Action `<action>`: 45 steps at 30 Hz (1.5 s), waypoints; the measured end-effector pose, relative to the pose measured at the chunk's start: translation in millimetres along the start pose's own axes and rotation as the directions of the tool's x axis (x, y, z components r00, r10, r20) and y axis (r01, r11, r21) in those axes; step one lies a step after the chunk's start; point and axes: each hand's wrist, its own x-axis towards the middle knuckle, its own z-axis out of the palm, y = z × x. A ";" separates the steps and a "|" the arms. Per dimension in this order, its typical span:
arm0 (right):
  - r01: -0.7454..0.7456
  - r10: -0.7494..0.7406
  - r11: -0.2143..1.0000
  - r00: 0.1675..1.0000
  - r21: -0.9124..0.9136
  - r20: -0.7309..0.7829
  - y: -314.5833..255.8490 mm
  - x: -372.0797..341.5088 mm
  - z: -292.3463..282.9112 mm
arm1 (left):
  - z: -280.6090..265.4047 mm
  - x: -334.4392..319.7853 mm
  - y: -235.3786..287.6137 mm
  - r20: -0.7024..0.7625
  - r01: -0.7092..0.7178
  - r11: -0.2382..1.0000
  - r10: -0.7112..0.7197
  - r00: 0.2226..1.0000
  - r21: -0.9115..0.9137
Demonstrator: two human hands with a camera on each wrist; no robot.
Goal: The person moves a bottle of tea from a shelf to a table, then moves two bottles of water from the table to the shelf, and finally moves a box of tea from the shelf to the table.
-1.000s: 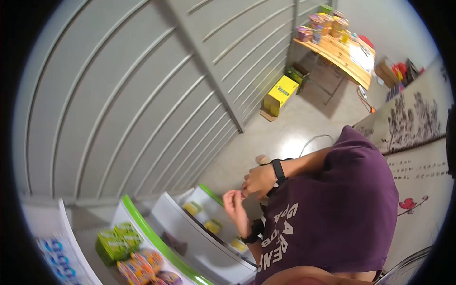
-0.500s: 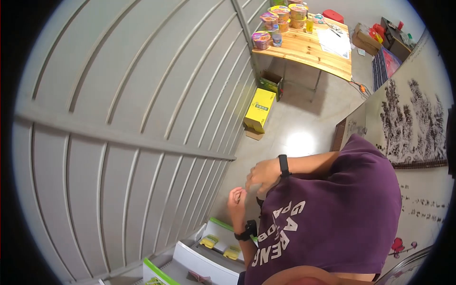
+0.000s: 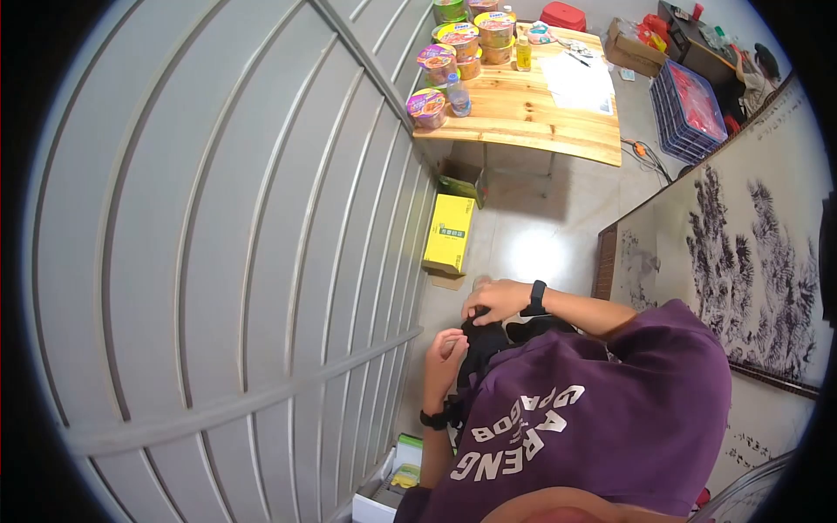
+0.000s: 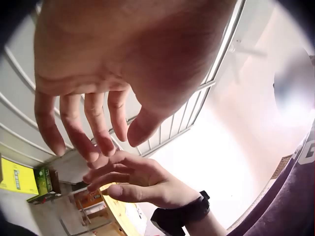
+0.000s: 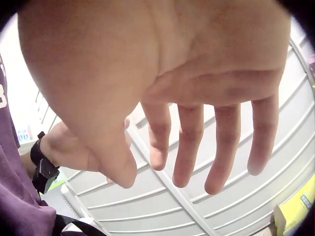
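Observation:
My left hand (image 3: 445,350) is held in front of the body, its fingers loosely bent and holding nothing. Just beyond it, my right hand (image 3: 497,299) reaches across from the right, also without anything in it. The fingertips of the two come close together in the head view. From the left wrist, the left palm (image 4: 123,64) shows above with its fingers hanging down apart, the right hand lower behind it. In the right wrist view the right palm (image 5: 206,83) and spread fingers are bare. Each wrist wears a black band (image 3: 536,298).
A grey ribbed wall (image 3: 227,218) runs along the left. Ahead stands a wooden table (image 3: 514,118) with instant noodle cups (image 3: 436,63), bottles and papers. A yellow box (image 3: 450,235) is on the floor by the wall. White shelving (image 3: 375,506) is at bottom left; a painted screen (image 3: 741,261) is right.
The view has swung away from the shelves of packaged goods, which slide out at bottom left. The table and yellow box appear nearer. Both hands stay raised near each other, empty.

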 end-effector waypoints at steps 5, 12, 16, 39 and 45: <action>-0.124 0.254 0.957 0.798 0.264 -0.546 117.9 51.4 -34.2 | -0.8 87.4 18.7 0.155 0.019 1.000 -0.020 0.988 0.008; -0.464 0.464 0.868 0.635 0.176 -0.617 188.7 95.4 -198.2 | -14.4 222.0 47.3 0.192 -0.165 0.984 0.175 0.966 -0.069; -0.511 0.418 0.858 0.629 0.056 -0.655 244.4 123.3 -285.3 | -14.3 271.8 71.6 0.203 -0.163 0.985 0.172 0.964 -0.062; -0.260 -0.201 0.664 0.841 -0.702 -0.502 206.4 172.6 -460.5 | 51.3 375.8 178.8 -0.103 -0.348 0.877 0.400 0.911 0.332; 0.033 -0.359 0.800 0.827 -0.599 -0.433 69.4 128.4 -465.6 | 89.2 400.5 276.3 -0.188 -0.499 0.513 0.804 0.564 0.699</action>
